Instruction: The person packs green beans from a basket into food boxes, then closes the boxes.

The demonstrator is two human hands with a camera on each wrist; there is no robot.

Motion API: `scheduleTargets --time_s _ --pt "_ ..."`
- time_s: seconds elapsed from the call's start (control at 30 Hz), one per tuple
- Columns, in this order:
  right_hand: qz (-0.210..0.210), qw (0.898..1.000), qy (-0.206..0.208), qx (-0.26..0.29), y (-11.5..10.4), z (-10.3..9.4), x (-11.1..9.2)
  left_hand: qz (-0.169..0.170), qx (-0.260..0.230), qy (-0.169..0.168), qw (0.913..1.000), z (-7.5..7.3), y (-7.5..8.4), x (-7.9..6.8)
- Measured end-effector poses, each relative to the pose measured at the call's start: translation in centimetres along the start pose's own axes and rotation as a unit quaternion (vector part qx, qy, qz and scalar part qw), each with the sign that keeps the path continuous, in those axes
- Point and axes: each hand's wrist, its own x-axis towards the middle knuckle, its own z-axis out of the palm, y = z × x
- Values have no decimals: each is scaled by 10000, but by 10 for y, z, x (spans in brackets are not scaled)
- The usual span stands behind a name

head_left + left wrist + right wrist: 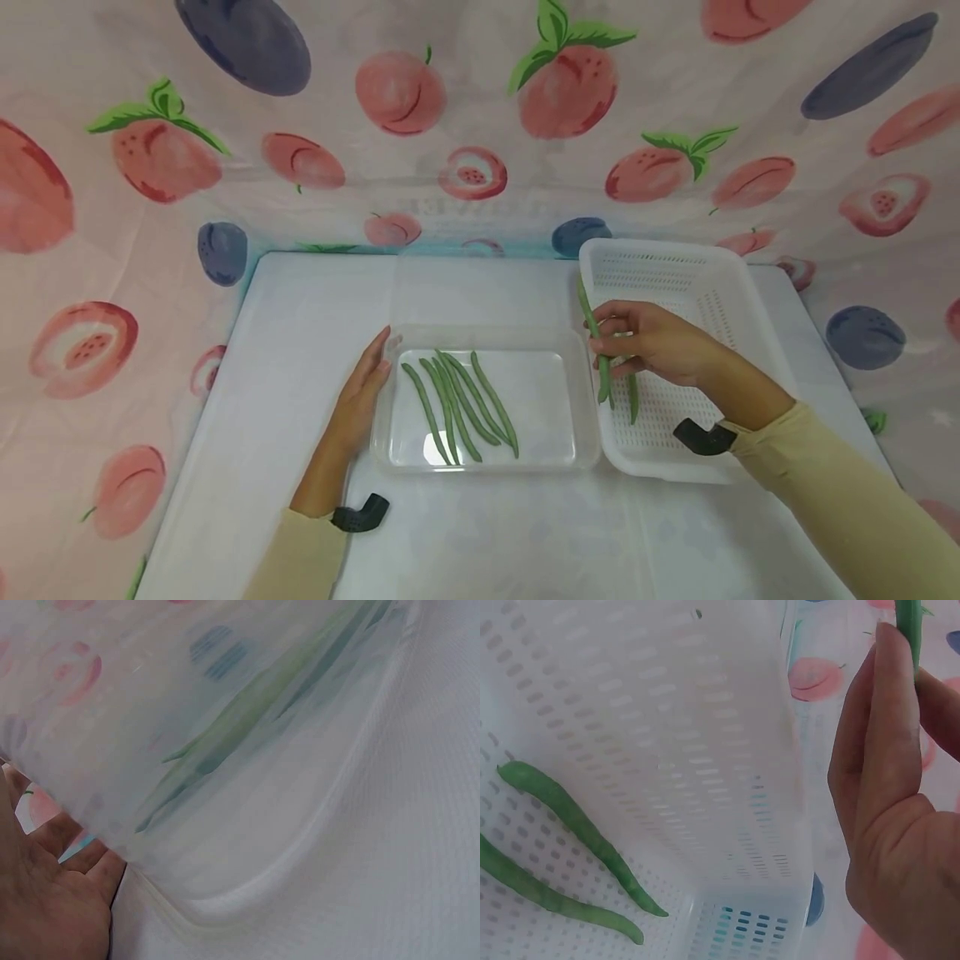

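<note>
My right hand [660, 342] pinches a green bean [592, 321] between thumb and fingers, over the left rim of a white perforated basket [761, 333]. In the right wrist view part of that bean [909, 630] shows at the fingertips. Two more green beans [581, 832] lie on the basket floor. Left of the basket, a clear plastic container [483, 462] has several green beans [457, 400] lying side by side in it. Against the container's left wall rests my left hand [363, 400], its fingers fairly straight. Through the wall its beans [247, 712] look blurred in the left wrist view.
Container and basket stand side by side on a white table [480, 533], the basket's rim right at the container's right edge. A fruit-patterned cloth [480, 108] hangs behind the table and along its sides. Each wrist carries a black camera mount [705, 436].
</note>
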Motion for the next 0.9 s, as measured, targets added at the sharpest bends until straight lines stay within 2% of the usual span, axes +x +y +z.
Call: scheduleTargets --time_s 0.3,0.9 --pt "128 9992 -327 195 -1 14 5 -43 -24 22 10000 1 0 -1" --pt "147 9967 -801 -8 -18 51 16 -39 -18 40 10000 1 1 0"
